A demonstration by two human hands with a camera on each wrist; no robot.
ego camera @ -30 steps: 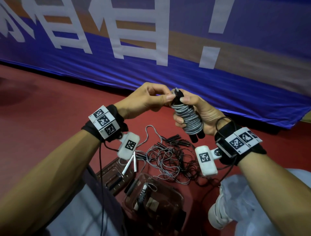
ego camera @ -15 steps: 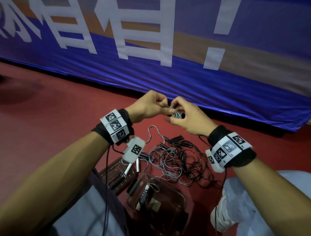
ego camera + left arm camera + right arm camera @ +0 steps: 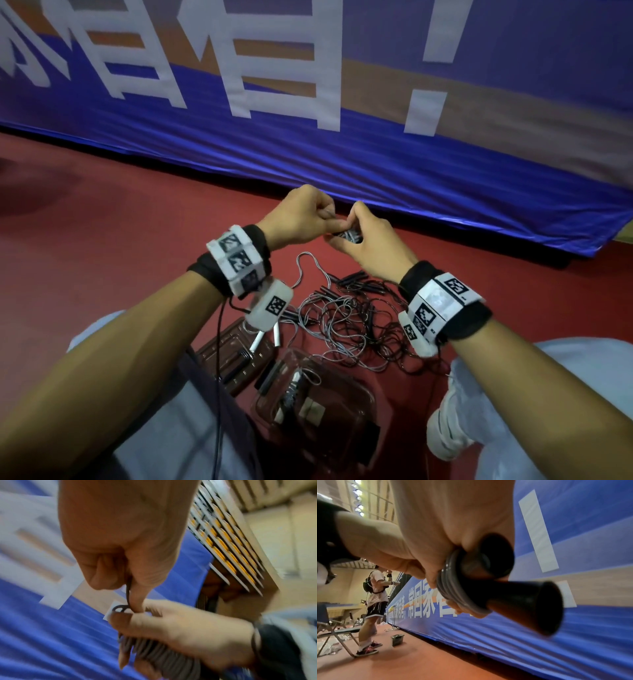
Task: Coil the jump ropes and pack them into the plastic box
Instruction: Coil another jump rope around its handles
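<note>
From the head view, the right hand gripped the grey jump rope coiled round its black handles; the left hand pinched its loose end just beside. Below the grip lay a tangle of loose grey and black ropes and the clear plastic box. The left wrist view showed thumb and forefinger pinching the dark rope end above the coil. In the right wrist view, fingers wrapped the coil, handles protruding.

Banner lettering

White Chinese characters "常回家" read on the blue banner; its other characters are cut off or blurred, unreadable here
</note>
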